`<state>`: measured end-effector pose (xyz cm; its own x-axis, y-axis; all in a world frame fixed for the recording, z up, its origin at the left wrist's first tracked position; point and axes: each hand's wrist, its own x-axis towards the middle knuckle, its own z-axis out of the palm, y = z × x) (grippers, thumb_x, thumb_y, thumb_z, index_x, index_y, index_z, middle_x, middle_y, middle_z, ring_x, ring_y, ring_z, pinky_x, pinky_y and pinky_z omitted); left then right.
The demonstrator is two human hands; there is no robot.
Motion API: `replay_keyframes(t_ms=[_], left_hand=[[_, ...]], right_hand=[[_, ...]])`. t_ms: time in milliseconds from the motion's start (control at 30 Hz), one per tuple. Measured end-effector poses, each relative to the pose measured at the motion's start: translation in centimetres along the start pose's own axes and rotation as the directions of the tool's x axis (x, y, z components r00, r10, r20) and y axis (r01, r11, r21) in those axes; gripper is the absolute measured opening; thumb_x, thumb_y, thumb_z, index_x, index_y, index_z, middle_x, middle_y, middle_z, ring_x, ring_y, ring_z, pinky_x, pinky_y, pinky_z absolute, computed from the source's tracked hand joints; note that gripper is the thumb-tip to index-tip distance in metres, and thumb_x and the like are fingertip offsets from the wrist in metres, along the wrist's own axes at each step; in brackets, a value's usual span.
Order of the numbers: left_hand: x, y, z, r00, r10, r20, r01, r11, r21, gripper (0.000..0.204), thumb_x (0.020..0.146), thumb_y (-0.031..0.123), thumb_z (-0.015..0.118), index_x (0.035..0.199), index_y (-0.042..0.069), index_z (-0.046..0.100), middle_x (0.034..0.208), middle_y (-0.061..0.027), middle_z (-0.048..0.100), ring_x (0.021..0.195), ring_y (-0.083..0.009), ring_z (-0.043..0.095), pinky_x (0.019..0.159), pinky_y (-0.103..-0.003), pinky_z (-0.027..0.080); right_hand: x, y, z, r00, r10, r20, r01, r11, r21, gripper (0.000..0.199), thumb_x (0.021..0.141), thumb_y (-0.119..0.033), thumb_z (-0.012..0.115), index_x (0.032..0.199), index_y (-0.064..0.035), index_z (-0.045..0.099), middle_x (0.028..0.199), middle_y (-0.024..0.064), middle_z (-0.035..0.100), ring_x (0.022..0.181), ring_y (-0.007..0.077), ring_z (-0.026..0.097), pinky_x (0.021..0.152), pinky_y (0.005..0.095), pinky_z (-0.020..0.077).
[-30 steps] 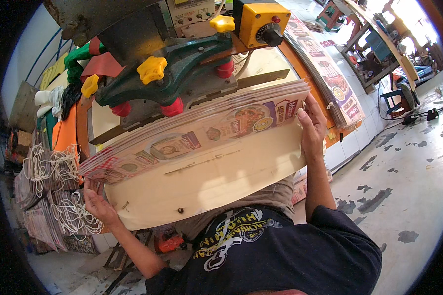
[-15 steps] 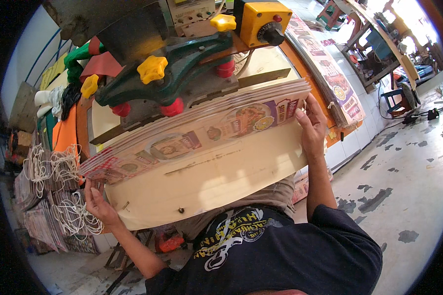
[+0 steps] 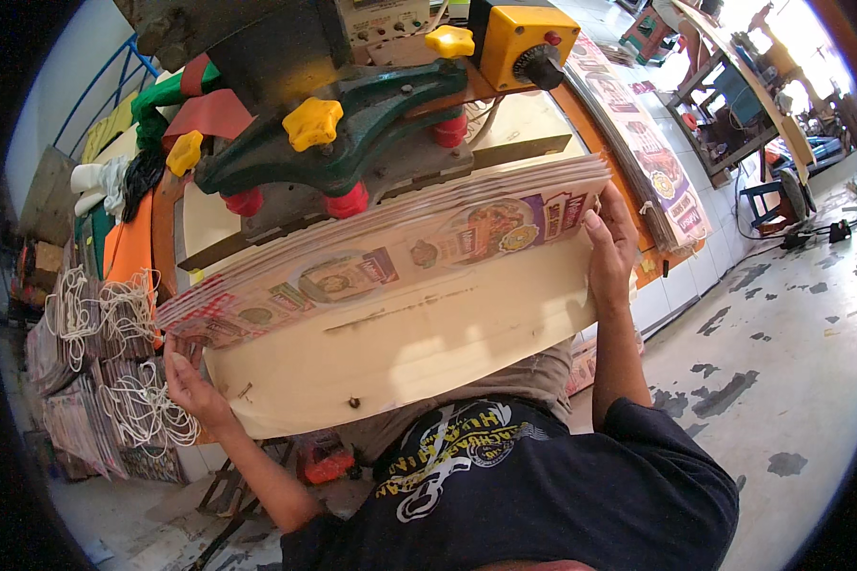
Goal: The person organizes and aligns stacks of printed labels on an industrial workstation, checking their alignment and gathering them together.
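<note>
Both my hands hold a long stack of printed sheets [image 3: 400, 249] with food pictures on them, tilted up on its long edge. My left hand [image 3: 192, 381] grips the stack's lower left end, its fingers partly hidden behind it. At the right end my right hand [image 3: 614, 243] has its thumb on the front face and its fingers round the edge. Beneath the stack lies a cream-coloured board [image 3: 428, 347] with dark marks, reaching to my lap. Just behind it stands a dark green press head [image 3: 352, 138] with yellow star knobs [image 3: 312, 124] and red rubber feet [image 3: 346, 200].
A yellow control box [image 3: 528, 48] with a black dial sits at the machine's upper right. More printed sheets [image 3: 647, 143] lie along the table's right side. Bundles with white cords [image 3: 143, 404] are piled at the left. Farther right is a wooden workbench [image 3: 733, 86].
The view has shifted slightly, so the machine and table appear a little farther right. Both hands keep their hold on the stack, which stays at nearly the same tilt.
</note>
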<state>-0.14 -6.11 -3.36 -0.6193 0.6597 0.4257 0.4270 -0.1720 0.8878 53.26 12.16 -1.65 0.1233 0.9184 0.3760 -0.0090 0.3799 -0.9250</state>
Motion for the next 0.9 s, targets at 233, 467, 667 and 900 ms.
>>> replay_keyframes(t_ms=[233, 467, 667, 900], left_hand=[[0.1, 0.8, 0.9, 0.997, 0.072, -0.034, -0.071, 0.997, 0.007, 0.053, 0.109, 0.03, 0.04, 0.147, -0.007, 0.043, 0.14, -0.0223, 0.054, 0.124, -0.0283, 0.057, 0.104, -0.042, 0.046], [0.0, 1.5, 1.0, 0.99, 0.115, -0.081, -0.113, 0.993, 0.027, 0.052, 0.109, 0.027, 0.036, 0.142, -0.012, 0.046, 0.139, -0.0253, 0.055, 0.126, -0.0312, 0.057, 0.107, -0.043, 0.046], [0.2, 1.0, 0.3, 0.991, 0.106, -0.087, -0.113, 0.99, -0.086, 0.051, 0.109, 0.026, 0.037, 0.14, -0.013, 0.047, 0.136, -0.0256, 0.056, 0.124, -0.0316, 0.058, 0.107, -0.043, 0.047], [0.1, 0.6, -0.4, 0.989, 0.093, -0.112, -0.107, 0.987, -0.123, 0.047, 0.109, 0.026, 0.039, 0.134, -0.012, 0.05, 0.134, -0.0238, 0.057, 0.124, -0.0294, 0.057, 0.107, -0.042, 0.047]], right_hand=[[0.0, -1.2, 0.9, 0.999, -0.033, -0.023, 0.033, 0.999, 0.005, 0.058, 0.092, -0.019, 0.066, 0.14, -0.0005, 0.041, 0.134, 0.0147, 0.055, 0.124, 0.0231, 0.052, 0.109, 0.0391, 0.0374], [0.0, -0.6, 0.0, 0.996, -0.075, -0.048, 0.074, 0.997, -0.01, 0.051, 0.089, -0.016, 0.067, 0.133, -0.0031, 0.045, 0.131, 0.0128, 0.053, 0.125, 0.0235, 0.05, 0.11, 0.0399, 0.0351], [0.1, -0.6, 0.0, 0.995, -0.085, -0.048, 0.087, 0.995, 0.044, 0.048, 0.088, -0.017, 0.067, 0.13, -0.0036, 0.047, 0.131, 0.0136, 0.053, 0.124, 0.0234, 0.05, 0.11, 0.04, 0.0355], [0.2, -0.7, 0.0, 0.99, -0.142, -0.028, 0.142, 0.99, 0.011, 0.049, 0.09, -0.015, 0.063, 0.133, -0.0021, 0.043, 0.142, 0.0207, 0.05, 0.131, 0.0266, 0.049, 0.113, 0.0396, 0.033]])
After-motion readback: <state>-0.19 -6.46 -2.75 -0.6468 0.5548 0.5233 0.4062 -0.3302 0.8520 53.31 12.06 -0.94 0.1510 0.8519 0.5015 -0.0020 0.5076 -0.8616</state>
